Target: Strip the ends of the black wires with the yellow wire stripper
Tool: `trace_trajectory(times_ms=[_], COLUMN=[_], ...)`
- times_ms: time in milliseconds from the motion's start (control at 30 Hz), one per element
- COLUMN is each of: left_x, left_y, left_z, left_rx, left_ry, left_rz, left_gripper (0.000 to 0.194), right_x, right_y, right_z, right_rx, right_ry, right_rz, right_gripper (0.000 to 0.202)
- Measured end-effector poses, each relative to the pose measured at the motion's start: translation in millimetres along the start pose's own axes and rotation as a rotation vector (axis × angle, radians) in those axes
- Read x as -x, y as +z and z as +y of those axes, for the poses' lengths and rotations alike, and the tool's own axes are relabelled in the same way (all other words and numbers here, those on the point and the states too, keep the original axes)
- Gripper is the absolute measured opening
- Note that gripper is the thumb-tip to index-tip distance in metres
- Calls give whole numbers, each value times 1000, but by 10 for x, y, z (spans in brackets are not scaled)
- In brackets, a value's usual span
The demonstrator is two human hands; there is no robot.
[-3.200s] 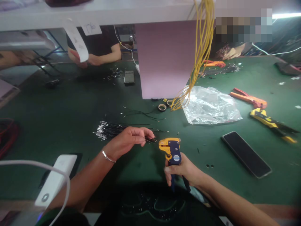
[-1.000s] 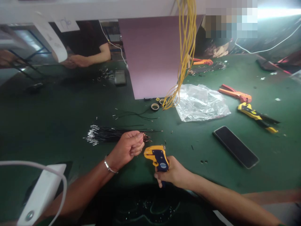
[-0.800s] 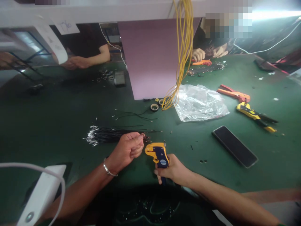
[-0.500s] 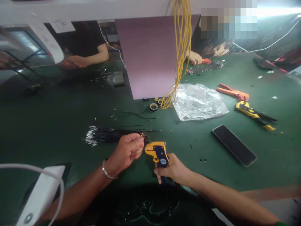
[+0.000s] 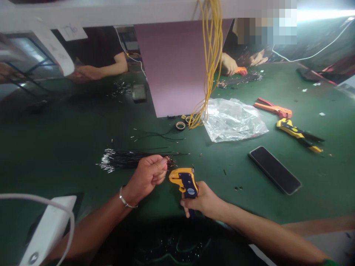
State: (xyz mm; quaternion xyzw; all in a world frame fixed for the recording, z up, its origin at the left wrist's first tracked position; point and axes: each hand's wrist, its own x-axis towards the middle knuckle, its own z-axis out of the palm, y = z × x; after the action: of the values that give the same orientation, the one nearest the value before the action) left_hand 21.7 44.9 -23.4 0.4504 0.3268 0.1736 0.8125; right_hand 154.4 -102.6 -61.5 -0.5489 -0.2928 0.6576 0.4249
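My left hand (image 5: 151, 174) is closed in a pinch, thumb against the fingers, just left of a wire stripper's nose. What it pinches, if anything, is too small or hidden to make out. Behind it lies a bundle of black wires (image 5: 127, 157), with silvery terminals at the left end and bare copper at the right end, partly covered by my hand. My right hand (image 5: 203, 201) is wrapped round the handle of the yellow and dark blue wire stripper (image 5: 189, 181), whose jaws point left towards my left hand, a small gap apart.
A phone (image 5: 274, 170), yellow-black pliers (image 5: 296, 133), an orange cutter (image 5: 274, 109) and a clear plastic bag (image 5: 235, 122) lie to the right. Tape rolls (image 5: 180, 126) sit below hanging yellow wires (image 5: 212, 55). A white device (image 5: 50, 229) stands front left. Two co-workers' hands are across the table.
The whole view has shifted slightly. Both hands keep nearly the same pose, the right still round the wire stripper.
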Motion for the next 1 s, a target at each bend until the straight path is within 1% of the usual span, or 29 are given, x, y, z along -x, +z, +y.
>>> trace_trajectory(times_ms=[67, 167, 300, 400, 567, 700, 833, 1000], left_x=[-20, -5, 72, 107, 35, -28, -1, 87], left_y=[-15, 14, 95, 115, 34, -22, -12, 90], left_z=[19, 19, -34, -67, -25, 26, 16, -33], left_rx=[11, 12, -20, -33, -33, -18, -16, -33], left_ry=[-14, -22, 6, 30, 34, -11, -7, 10], left_rz=[-3, -6, 22, 43, 52, 31, 14, 38], left_gripper=[36, 37, 35, 35, 33, 36, 34, 31], right_x=[4, -11, -33, -34, -12, 18, 9, -42], right_y=[-1, -11, -21, -23, -22, -20, -33, -41], right_z=[7, 3, -22, -28, -19, -19, -21, -25], right_rx=[21, 8, -40, -43, -1, 75, 60, -35], right_ry=[4, 5, 3, -1, -16, -10, -26, -2], right_rz=[12, 42, 49, 37, -1, -51, 4, 52], right_gripper=[15, 16, 18, 18, 16, 18, 16, 15])
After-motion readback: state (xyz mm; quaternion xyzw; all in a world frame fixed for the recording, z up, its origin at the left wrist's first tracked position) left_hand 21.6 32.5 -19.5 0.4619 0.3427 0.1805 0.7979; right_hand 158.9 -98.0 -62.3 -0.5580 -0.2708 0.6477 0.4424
